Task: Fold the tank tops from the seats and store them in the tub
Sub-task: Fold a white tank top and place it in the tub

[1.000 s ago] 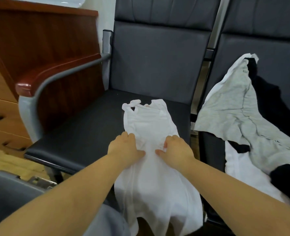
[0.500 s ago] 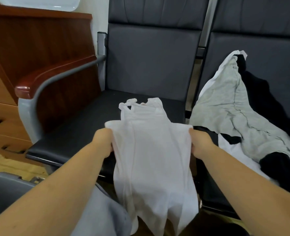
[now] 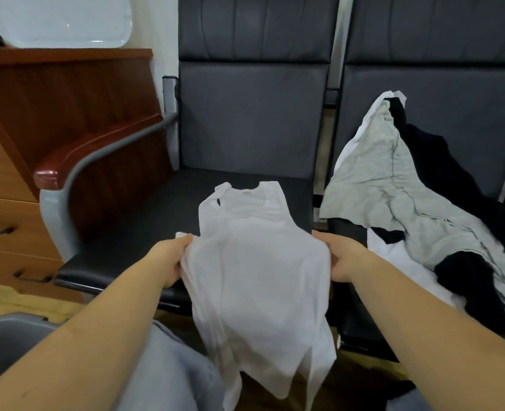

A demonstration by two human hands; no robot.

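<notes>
Left hand (image 3: 171, 262) and right hand (image 3: 341, 258) each grip a side of the white tank top (image 3: 260, 280), held over the front edge of the dark seat (image 3: 144, 229), straps lying on it, hem hanging below.

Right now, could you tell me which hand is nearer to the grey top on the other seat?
Right. The right hand grips the white top's edge just beside the grey top; the left hand grips the opposite edge, farther away.
</notes>
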